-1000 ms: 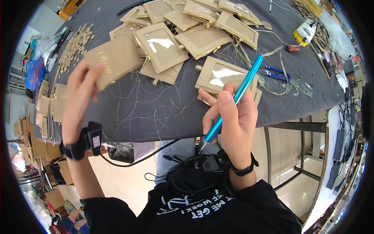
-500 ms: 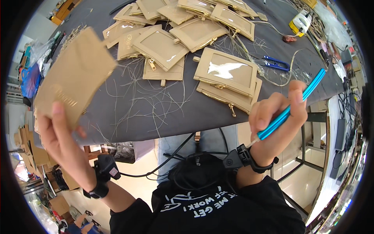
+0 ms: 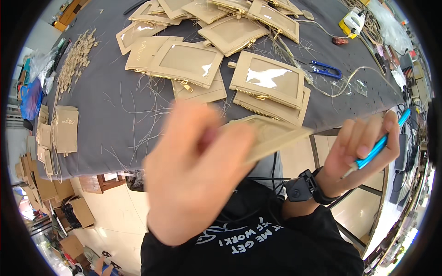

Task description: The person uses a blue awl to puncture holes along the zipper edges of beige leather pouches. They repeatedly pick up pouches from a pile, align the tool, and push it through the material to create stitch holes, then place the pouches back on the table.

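Beige cardholder (image 3: 275, 133) | hands (image 3: 195, 170): left holds | shirt (image 3: 294, 248): white lettering (image 3: 243, 237) | stack (image 3: 66, 135): gold script (image 3: 69, 121)

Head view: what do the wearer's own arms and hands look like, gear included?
Left hand and right hand: no gloves visible. Right wrist: black strap with a boxy black unit; a thin black cable runs near it. Left hand is blurred, no strap showing. Black short-sleeved shirt, white print on the chest.
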{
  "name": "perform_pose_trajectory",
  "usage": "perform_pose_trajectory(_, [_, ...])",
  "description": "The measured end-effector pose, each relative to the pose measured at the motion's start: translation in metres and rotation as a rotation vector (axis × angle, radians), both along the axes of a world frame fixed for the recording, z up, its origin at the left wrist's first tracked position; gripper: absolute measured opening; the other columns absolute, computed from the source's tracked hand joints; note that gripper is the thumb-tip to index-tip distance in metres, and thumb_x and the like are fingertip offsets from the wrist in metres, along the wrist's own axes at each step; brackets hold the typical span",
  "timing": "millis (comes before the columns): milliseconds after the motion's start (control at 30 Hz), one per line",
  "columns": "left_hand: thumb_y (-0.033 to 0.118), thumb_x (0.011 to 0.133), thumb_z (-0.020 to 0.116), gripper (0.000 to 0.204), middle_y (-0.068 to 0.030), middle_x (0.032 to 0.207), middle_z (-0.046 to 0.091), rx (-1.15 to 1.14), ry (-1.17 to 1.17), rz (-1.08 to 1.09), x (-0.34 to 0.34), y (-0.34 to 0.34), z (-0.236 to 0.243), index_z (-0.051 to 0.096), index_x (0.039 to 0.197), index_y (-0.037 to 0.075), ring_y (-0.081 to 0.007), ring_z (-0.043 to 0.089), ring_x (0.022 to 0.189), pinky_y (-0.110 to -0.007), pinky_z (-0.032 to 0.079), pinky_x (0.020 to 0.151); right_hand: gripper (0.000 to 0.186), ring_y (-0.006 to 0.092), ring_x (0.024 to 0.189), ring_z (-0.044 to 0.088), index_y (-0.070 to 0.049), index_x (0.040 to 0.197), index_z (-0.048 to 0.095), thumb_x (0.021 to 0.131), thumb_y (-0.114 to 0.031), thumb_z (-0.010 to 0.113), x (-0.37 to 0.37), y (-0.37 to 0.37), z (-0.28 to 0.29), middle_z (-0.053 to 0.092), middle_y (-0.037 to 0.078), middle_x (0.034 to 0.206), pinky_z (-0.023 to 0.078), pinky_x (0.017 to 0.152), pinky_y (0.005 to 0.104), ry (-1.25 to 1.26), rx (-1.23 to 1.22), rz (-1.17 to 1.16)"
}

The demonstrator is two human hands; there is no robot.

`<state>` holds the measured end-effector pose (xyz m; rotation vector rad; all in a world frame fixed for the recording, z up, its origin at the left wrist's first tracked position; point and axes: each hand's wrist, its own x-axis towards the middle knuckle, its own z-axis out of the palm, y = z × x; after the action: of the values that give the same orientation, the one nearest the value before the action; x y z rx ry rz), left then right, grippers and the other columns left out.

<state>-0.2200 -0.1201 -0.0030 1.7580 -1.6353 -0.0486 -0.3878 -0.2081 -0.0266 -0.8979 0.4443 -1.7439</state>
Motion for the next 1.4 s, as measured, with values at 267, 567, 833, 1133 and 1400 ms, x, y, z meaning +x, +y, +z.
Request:
perform_pose_trajectory(267, [0.008, 0.067, 0.071, 0.045, -0.0130, 0.097, 0.037, -0.128, 0.022, -0.075, -0.011, -0.052, -0.019, 0.051, 0.107, 0.004, -0.0256, 0.050, 0.077, -0.034, 0.044, 0.065, 0.015, 0.0062, 0.033, 0.027, -0.004, 0.086, 0.042, 0.093, -0.015, 0.035, -0.025, -0.006, 0.002, 0.040, 0.000, 0.047, 0.024, 0.039, 0.0219, -0.067, -0.188, 0.158])
perform_pose_trajectory(567, [0.017, 0.066, 0.074, 0.062, -0.0104, 0.098, 0.036, 0.214, -0.010, 0.037, 0.008, -0.034, -0.044, 0.051, 0.124, 0.013, -0.0272, 0.043, 0.091, -0.037, 0.038, 0.084, 0.020, 0.0089, 0.029, 0.022, -0.007, 0.087, 0.043, 0.094, -0.021, 0.031, -0.013, -0.008, -0.001, 0.039, 0.001, 0.041, 0.020, 0.035, 0.0245, -0.072, -0.059, 0.106])
perform_pose_trajectory(833, [0.010, 0.056, 0.076, 0.073, -0.0080, 0.092, 0.035, 0.370, -0.026, -0.092, 0.029, -0.009, -0.033, 0.054, 0.125, 0.021, -0.0241, 0.040, 0.084, -0.033, 0.037, 0.082, 0.015, 0.0074, 0.032, 0.026, -0.006, 0.088, 0.041, 0.094, -0.016, 0.033, 0.001, -0.015, -0.004, 0.040, 0.001, 0.047, 0.023, 0.037, 0.0217, 0.009, -0.087, 0.236])
perform_pose_trajectory(1133, [0.019, 0.062, 0.077, 0.061, -0.0079, 0.092, 0.043, 0.272, 0.088, 0.044, 0.048, 0.002, -0.035, 0.057, 0.118, 0.008, -0.0209, 0.044, 0.084, -0.029, 0.038, 0.078, 0.029, 0.0158, 0.039, 0.041, -0.009, 0.104, 0.042, 0.097, -0.034, 0.029, 0.065, -0.014, 0.003, 0.050, 0.013, 0.065, 0.036, 0.029, 0.0234, 0.143, -0.031, 0.336])
perform_pose_trajectory(1400, [0.004, 0.072, 0.067, 0.018, -0.0021, 0.072, 0.046, 0.134, 0.120, 0.148, 0.049, -0.005, -0.059, 0.066, 0.089, 0.007, -0.0140, 0.043, 0.068, -0.026, 0.032, 0.065, 0.030, 0.0237, 0.046, 0.052, -0.010, 0.109, 0.030, 0.097, -0.037, 0.027, 0.094, -0.006, -0.030, 0.057, 0.024, 0.071, 0.047, 0.045, 0.0290, 0.483, 0.096, 0.205])
